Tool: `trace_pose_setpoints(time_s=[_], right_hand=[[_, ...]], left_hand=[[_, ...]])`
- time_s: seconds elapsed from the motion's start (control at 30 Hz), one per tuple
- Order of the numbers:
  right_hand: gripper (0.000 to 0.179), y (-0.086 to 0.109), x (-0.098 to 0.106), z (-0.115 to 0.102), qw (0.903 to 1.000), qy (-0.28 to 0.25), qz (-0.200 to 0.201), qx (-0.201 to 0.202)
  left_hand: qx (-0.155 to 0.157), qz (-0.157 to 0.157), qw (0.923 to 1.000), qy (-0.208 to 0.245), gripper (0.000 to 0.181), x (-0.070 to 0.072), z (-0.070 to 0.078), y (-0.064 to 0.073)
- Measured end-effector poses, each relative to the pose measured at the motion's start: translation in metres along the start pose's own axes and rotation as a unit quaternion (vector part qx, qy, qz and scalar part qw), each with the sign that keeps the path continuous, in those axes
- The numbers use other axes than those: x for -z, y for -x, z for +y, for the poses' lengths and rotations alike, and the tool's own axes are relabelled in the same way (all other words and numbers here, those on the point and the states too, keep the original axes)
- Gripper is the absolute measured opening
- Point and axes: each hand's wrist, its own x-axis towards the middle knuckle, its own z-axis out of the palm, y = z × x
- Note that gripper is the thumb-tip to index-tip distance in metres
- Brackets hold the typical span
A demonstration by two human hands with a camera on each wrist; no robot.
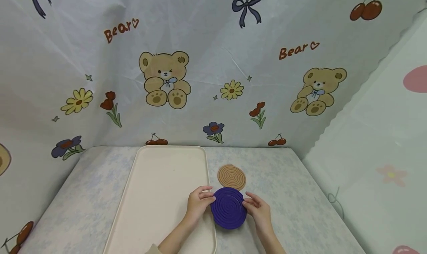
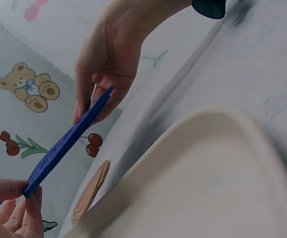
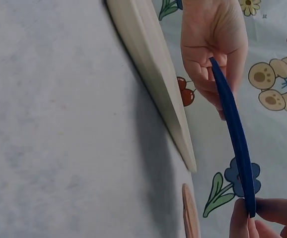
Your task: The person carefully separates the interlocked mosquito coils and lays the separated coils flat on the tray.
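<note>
The left hand [image 1: 198, 202] and right hand [image 1: 259, 210] are pinching a blue coaster [image 1: 229, 208] at nine and three o'clock — a tan coaster [image 1: 231, 176] is lying at twelve, a tray [image 1: 166, 187] at nine.

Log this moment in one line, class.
left hand: pinches blue round spiral disc; right hand: same; cream rectangular tray: on mottled table

See bear-print cloth [image 1: 207, 35] across top of frame, w/ bow [image 1: 247, 4] top ctr., cherries [image 1: 371, 10] upper rt.; mottled tabletop [image 1: 310, 217] below.
</note>
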Motion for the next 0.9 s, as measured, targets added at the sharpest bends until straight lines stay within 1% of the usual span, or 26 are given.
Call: trace_pose_setpoints(time_s=[0.1,0.2,0.33,0.43,0.57,0.7,0.83,0.9], right_hand=[[0.047,-0.002,-0.006,-0.009,0.9996,-0.017,-0.020,0.007],[0.049,-0.003,-0.014,-0.017,0.9988,-0.028,-0.038,0.014],[0.050,-0.005,-0.026,-0.027,0.9968,-0.038,-0.064,0.029],[0.049,-0.008,-0.037,-0.034,0.9952,-0.041,-0.078,0.042],[0.046,-0.015,-0.053,-0.044,0.9927,-0.053,-0.094,0.054],[0.046,-0.023,-0.071,-0.056,0.9896,-0.075,-0.106,0.062],[0.044,-0.030,-0.087,-0.069,0.9860,-0.104,-0.111,0.068],[0.044,-0.033,-0.094,-0.075,0.9839,-0.116,-0.116,0.072]], left_hand=[[0.002,0.001,1.0000,0.003,0.045,0.012,0.010,-0.003],[0.004,-0.001,0.9999,0.016,0.047,0.023,0.020,-0.005],[0.014,0.004,0.9996,0.025,0.047,0.038,0.031,-0.008],[0.025,0.012,0.9995,0.017,0.044,0.051,0.040,-0.012],[0.029,0.021,0.9994,0.001,0.038,0.068,0.051,-0.015],[0.025,0.032,0.9992,-0.007,0.036,0.084,0.061,-0.016],[0.020,0.044,0.9987,-0.016,0.038,0.097,0.070,-0.016],[0.016,0.045,0.9987,-0.017,0.040,0.104,0.074,-0.017]])
